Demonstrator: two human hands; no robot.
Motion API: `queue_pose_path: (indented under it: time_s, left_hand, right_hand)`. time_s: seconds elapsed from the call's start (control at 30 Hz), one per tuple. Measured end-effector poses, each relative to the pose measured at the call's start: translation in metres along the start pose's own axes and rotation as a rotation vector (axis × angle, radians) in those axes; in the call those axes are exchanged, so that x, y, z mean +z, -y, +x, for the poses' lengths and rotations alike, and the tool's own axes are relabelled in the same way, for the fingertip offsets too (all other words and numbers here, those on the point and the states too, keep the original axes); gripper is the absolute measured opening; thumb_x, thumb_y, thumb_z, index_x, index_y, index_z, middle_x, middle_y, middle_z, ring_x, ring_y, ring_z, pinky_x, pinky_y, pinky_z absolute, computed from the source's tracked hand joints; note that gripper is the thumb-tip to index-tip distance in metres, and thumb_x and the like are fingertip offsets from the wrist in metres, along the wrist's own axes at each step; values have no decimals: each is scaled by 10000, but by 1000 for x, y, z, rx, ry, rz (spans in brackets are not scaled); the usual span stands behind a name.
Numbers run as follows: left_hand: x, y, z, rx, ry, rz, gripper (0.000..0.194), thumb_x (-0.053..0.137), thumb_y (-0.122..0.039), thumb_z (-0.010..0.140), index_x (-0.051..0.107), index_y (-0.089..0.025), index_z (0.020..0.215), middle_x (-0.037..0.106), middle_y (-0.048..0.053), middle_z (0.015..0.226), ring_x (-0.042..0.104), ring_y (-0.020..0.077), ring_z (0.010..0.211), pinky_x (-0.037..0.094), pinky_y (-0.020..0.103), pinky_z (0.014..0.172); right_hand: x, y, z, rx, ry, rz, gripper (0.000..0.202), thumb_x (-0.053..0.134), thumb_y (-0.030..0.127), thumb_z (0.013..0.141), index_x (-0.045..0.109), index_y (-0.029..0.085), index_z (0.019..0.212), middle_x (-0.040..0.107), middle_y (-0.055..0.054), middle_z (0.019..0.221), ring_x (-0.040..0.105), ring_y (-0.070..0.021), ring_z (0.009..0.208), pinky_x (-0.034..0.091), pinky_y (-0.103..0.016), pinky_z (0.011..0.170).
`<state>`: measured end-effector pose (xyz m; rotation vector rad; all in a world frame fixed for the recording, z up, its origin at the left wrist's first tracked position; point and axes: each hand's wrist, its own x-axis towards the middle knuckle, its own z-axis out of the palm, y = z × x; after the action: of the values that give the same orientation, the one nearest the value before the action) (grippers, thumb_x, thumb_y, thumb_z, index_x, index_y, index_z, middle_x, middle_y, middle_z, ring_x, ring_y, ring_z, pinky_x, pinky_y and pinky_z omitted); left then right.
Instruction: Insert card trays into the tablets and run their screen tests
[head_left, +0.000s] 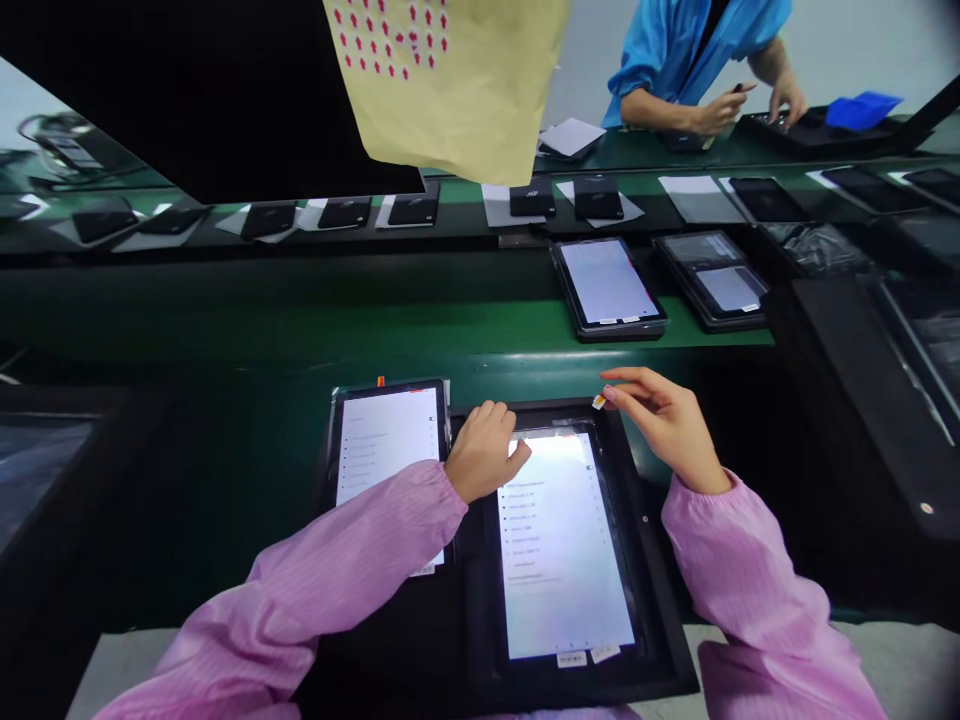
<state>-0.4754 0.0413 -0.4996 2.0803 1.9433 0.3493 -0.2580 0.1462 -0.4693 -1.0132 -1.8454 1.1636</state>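
In the head view my right hand (664, 415) pinches a small white and orange card (598, 401), perhaps a SIM card, between thumb and fingertips. It is raised beyond the top right corner of a tablet (566, 560). This tablet lies in a black tray (660, 620), its lit screen showing a list with a switch. My left hand (484, 450) is at the tablet's upper left corner, thumb apart from the bent fingers; whether it touches the tablet I cannot tell. A second lit tablet (390, 440) lies to the left, partly behind my left sleeve, with an orange tab (381, 381) at its top edge.
Beyond the trays lie a lit tablet (607, 280) and another device (712, 275). Several black devices on white sheets line the back ledge (450, 240). A yellow sheet (465, 90) and dark panel (187, 90) hang overhead. Across the bench, a person in blue (690, 60) handles items.
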Motion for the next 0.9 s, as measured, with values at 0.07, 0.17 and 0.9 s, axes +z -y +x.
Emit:
queue_pose_path:
  time_s: [0.07, 0.17, 0.9]
  left_hand:
    - [-25, -5, 0, 28, 18, -78, 159, 383, -186, 874, 512, -175, 783, 585, 69, 841, 540, 207, 822, 468, 359, 766]
    - [-72, -18, -5, 135, 139, -312, 224, 314, -180, 922, 478, -195, 771, 576, -2, 777, 518, 120, 682, 431, 255, 648]
    - [-111, -55, -7, 524, 306, -500, 339, 371, -71, 801, 564, -181, 1057, 319, -96, 495, 294, 83, 426, 287, 241, 505]
  right_hand:
    - [-4, 16, -7, -23, -7, -22, 243, 681, 417, 836, 658, 180, 885, 728, -24, 728, 695, -167, 686, 571, -294, 696]
    - [-13, 52, -24, -155, -26, -119, 99, 695, 313, 841, 675, 218, 826, 728, -9, 764, 688, -163, 689, 567, -288, 671]
    - [-31, 109, -49, -283, 76, -373, 112, 626, 277, 892, 635, 200, 811, 702, 20, 711, 659, -91, 595, 521, -149, 542]
